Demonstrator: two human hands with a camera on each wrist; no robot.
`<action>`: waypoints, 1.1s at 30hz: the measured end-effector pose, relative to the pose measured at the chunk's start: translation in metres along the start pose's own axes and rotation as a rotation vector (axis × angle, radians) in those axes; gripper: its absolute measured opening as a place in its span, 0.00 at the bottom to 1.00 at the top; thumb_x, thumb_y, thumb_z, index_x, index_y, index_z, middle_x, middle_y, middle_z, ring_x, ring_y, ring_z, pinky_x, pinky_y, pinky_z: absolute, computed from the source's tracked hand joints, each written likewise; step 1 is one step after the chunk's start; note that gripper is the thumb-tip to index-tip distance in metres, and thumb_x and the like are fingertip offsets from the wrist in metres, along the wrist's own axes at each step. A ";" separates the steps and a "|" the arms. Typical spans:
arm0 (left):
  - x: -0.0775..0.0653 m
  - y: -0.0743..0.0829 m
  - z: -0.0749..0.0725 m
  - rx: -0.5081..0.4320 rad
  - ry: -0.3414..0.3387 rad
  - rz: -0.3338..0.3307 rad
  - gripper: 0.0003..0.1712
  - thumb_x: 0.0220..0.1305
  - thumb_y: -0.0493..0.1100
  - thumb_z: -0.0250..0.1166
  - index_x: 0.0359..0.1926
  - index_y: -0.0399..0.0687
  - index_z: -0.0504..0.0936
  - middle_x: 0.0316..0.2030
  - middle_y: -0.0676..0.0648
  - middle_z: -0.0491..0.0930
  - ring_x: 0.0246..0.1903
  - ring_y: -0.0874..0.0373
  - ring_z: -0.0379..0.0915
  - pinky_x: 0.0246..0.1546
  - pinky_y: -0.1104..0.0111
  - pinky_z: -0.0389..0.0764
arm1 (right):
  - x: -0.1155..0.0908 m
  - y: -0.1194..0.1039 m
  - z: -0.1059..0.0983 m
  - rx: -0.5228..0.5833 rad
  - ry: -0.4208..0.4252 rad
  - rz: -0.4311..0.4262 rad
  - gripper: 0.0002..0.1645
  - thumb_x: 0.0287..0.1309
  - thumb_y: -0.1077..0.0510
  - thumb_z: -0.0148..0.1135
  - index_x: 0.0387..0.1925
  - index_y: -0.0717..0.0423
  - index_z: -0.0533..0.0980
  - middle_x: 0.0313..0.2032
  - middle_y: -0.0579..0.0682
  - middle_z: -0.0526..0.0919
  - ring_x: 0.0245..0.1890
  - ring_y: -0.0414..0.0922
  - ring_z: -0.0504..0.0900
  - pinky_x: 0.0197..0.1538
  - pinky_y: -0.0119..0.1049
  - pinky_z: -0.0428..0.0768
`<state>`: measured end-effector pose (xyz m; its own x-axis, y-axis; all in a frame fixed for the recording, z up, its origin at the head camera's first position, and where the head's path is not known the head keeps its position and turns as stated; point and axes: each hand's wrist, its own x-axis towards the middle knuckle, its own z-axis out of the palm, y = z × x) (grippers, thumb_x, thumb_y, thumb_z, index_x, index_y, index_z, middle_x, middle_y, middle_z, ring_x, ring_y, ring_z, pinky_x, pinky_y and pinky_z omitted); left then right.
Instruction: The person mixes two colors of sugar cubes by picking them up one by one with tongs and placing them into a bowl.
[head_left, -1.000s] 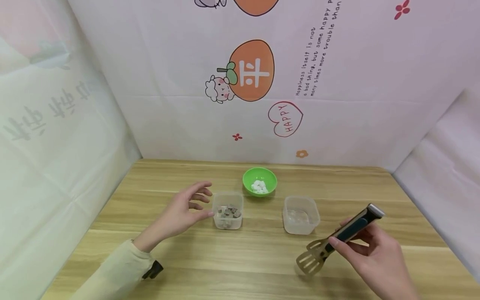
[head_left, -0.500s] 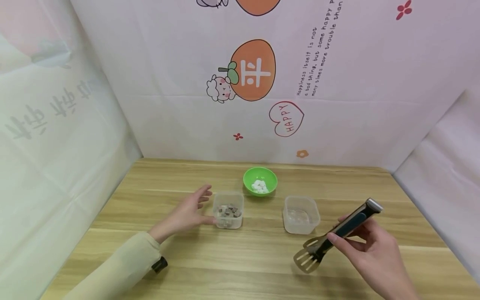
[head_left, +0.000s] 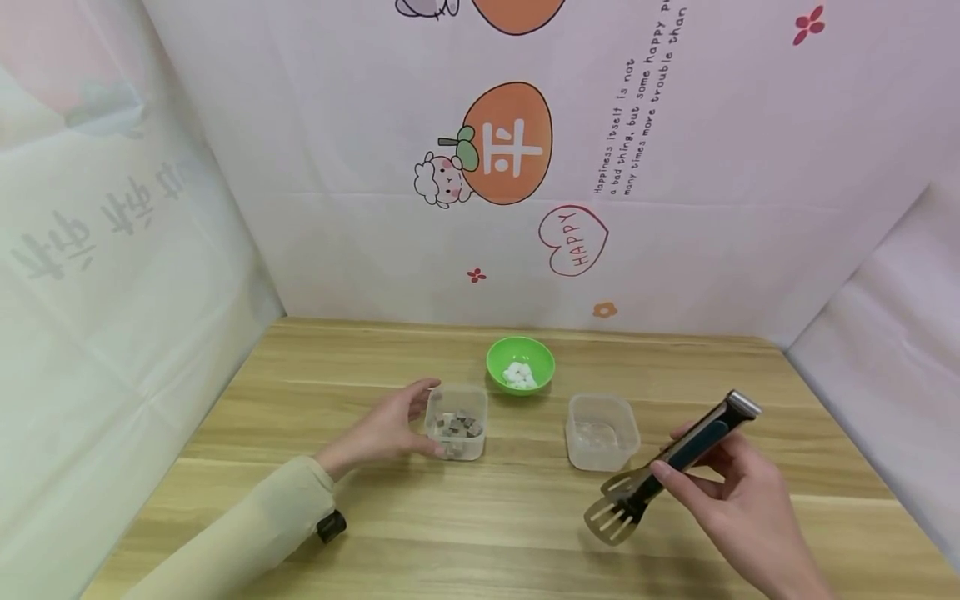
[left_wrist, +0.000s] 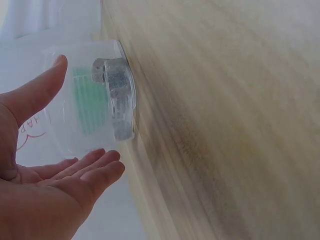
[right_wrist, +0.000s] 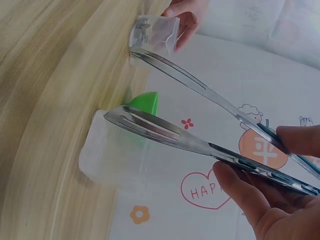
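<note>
My left hand point(head_left: 384, 429) is spread around the left side of a clear plastic tub point(head_left: 468, 397) that holds several small grey cubes point(head_left: 460, 426). In the left wrist view, thumb and fingers lie on opposite sides of the tub, loosely extended; whether they touch it I cannot tell. My right hand point(head_left: 742, 493) holds metal tongs point(head_left: 693, 450) with dark grips and slotted heads. Their two arms stand apart with nothing between them, as the right wrist view shows. The heads are above the table, in front of a second clear tub point(head_left: 597, 457), which has no visible contents.
Behind and between the tubs stands a green bowl point(head_left: 501, 357) holding white pieces point(head_left: 519, 375). The wooden table point(head_left: 480, 525) ends at a printed white cloth point(head_left: 352, 233) at the back, with more cloth at both sides.
My left hand has moved right, from beside the cube tub to around its left side. The right hand has shifted slightly left with the tongs, still holding them.
</note>
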<state>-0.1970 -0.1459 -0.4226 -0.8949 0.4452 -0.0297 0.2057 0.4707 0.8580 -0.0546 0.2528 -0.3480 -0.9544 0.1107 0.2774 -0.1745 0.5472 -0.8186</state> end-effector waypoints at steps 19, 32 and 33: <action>0.006 -0.001 0.005 -0.096 -0.038 -0.021 0.67 0.44 0.33 0.86 0.80 0.33 0.55 0.77 0.33 0.60 0.74 0.36 0.60 0.74 0.49 0.65 | 0.007 -0.009 0.005 0.080 -0.034 -0.046 0.25 0.61 0.65 0.77 0.57 0.61 0.77 0.50 0.50 0.81 0.45 0.39 0.86 0.43 0.33 0.90; 0.009 -0.004 0.002 -0.147 -0.086 -0.020 0.67 0.47 0.32 0.86 0.80 0.30 0.52 0.77 0.31 0.59 0.75 0.34 0.58 0.75 0.48 0.63 | 0.025 -0.021 0.020 0.092 -0.064 -0.090 0.23 0.59 0.62 0.79 0.52 0.63 0.78 0.45 0.58 0.84 0.41 0.42 0.88 0.42 0.35 0.90; 0.010 -0.005 0.001 -0.149 -0.090 -0.016 0.67 0.47 0.32 0.85 0.80 0.30 0.52 0.77 0.30 0.59 0.75 0.34 0.58 0.75 0.48 0.63 | 0.028 -0.021 0.021 0.090 -0.066 -0.091 0.23 0.59 0.62 0.79 0.51 0.63 0.78 0.44 0.58 0.84 0.41 0.42 0.88 0.42 0.35 0.90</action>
<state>-0.2060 -0.1427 -0.4276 -0.8570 0.5083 -0.0842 0.1244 0.3628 0.9235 -0.0825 0.2266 -0.3342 -0.9471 0.0074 0.3209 -0.2789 0.4757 -0.8342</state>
